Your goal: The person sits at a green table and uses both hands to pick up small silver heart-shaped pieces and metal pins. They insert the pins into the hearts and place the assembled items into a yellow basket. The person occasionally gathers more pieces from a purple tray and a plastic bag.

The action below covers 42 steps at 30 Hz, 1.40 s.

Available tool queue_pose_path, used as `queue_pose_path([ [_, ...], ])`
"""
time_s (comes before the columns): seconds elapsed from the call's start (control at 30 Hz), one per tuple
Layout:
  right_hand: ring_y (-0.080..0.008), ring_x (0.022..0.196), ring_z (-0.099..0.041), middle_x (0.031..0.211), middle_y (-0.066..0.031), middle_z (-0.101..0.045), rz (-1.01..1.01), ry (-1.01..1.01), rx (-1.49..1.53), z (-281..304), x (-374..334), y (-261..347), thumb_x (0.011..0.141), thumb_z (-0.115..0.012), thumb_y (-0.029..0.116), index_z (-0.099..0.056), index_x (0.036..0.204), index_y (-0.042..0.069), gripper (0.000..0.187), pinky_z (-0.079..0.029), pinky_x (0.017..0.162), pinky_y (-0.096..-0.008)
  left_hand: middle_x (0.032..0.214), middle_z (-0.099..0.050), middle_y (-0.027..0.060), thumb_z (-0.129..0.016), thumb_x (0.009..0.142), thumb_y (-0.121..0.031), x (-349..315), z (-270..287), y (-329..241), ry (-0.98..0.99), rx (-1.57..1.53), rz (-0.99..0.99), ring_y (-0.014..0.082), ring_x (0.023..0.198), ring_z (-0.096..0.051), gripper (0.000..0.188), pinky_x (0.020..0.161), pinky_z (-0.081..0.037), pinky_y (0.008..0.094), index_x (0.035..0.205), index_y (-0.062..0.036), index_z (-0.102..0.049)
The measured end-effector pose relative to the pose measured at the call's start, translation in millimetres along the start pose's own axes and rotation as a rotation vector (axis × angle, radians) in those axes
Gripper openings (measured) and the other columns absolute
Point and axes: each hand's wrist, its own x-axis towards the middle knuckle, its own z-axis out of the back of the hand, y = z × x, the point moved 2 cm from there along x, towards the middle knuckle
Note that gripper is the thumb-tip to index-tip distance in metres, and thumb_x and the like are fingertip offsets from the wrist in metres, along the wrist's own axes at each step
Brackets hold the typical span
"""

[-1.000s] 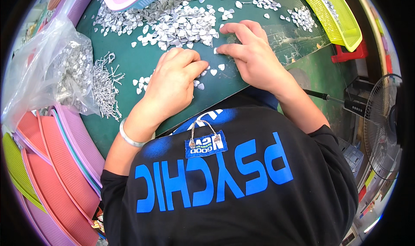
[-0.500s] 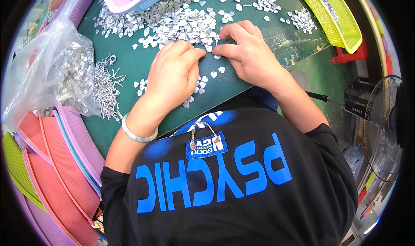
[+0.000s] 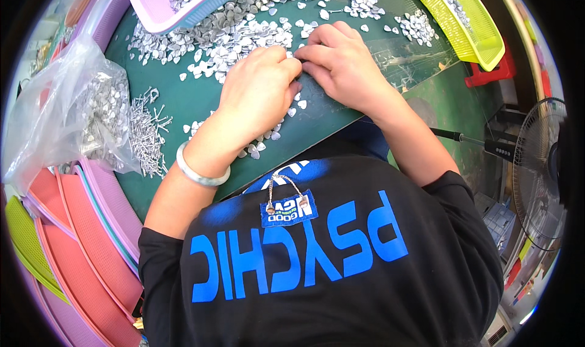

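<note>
My left hand [image 3: 259,91] is closed, thumb and fingers pressed together, above the near part of a dark green table [image 3: 341,103]. Touching it at the fingertips is my right hand [image 3: 348,66], also in a pinch. Whatever lies between the fingertips is hidden or too small to name. Just beyond the hands spreads a large heap of small silver heart-shaped pieces [image 3: 241,45]. A few loose hearts [image 3: 256,149] lie under and beside my left hand, near the table edge.
Left of my hands lies a pile of thin metal pins [image 3: 147,136] beside a clear plastic bag [image 3: 106,112] of silver pieces. A lilac basket [image 3: 143,17] and a yellow-green basket [image 3: 487,48] stand farther off. Stacked pink baskets [image 3: 91,243] are left, a fan [image 3: 539,176] right.
My hands have come together; before, their fingertips were apart at the near edge of the heap. The left moved right and slightly nearer me. The view has shifted a little.
</note>
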Motion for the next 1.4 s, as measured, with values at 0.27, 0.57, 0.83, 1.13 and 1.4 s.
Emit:
queue_pose_path([
  [0.27, -0.0252, 0.087, -0.051, 0.089, -0.0047, -0.056, 0.021, 0.042, 0.016, 0, 4, 1, 0.071, -0.072, 0.010, -0.066, 0.085, 0.008, 0.016, -0.042, 0.080, -0.0372, 0.079, -0.053, 0.0075, -0.069, 0.076, -0.013, -10, 2, 6, -0.006, -0.015, -0.037, 0.0281, 0.079, -0.056, 0.011, 0.067, -0.047, 0.0404, 0.079, -0.0059, -0.061],
  [0.57, -0.0254, 0.092, -0.052, 0.090, -0.0039, -0.058, -0.041, 0.154, 0.076, 7, -5, 1, 0.075, -0.069, 0.013, -0.069, 0.089, 0.009, 0.014, -0.039, 0.084, -0.0384, 0.080, -0.055, 0.0087, -0.065, 0.078, -0.006, -17, 5, 2, -0.067, -0.015, -0.157, 0.0289, 0.079, -0.056, 0.008, 0.067, -0.046, 0.0388, 0.083, -0.0051, -0.058],
  [0.83, -0.0261, 0.091, -0.054, 0.087, -0.0047, -0.057, -0.001, 0.098, 0.005, 4, 3, 3, 0.078, -0.068, 0.012, -0.069, 0.093, 0.010, 0.016, -0.040, 0.082, -0.0385, 0.076, -0.058, 0.0121, -0.057, 0.092, -0.012, -66, 57, 82, -0.362, 0.272, 0.361, 0.0262, 0.065, -0.057, 0.010, 0.062, -0.046, 0.0345, 0.089, -0.0036, -0.059],
  [1.13, -0.0253, 0.090, -0.055, 0.089, -0.0043, -0.057, -0.046, 0.099, 0.014, -3, 7, 1, 0.079, -0.068, 0.010, -0.065, 0.091, 0.009, 0.013, -0.041, 0.082, -0.0373, 0.084, -0.060, 0.0097, -0.065, 0.083, -0.014, -85, 61, 87, -0.299, 0.282, 0.512, 0.0274, 0.080, -0.060, 0.015, 0.071, -0.047, 0.0386, 0.095, -0.0056, -0.065],
  [1.4, -0.0243, 0.085, -0.056, 0.085, -0.0053, -0.057, 0.043, 0.066, -0.016, -8, 10, -1, 0.081, -0.066, 0.009, -0.065, 0.091, 0.006, 0.010, -0.043, 0.077, -0.0354, 0.081, -0.060, 0.0084, -0.066, 0.080, -0.008, -54, 34, 38, -0.246, -0.050, 0.168, 0.0287, 0.079, -0.059, 0.010, 0.071, -0.048, 0.0380, 0.090, -0.0079, -0.068],
])
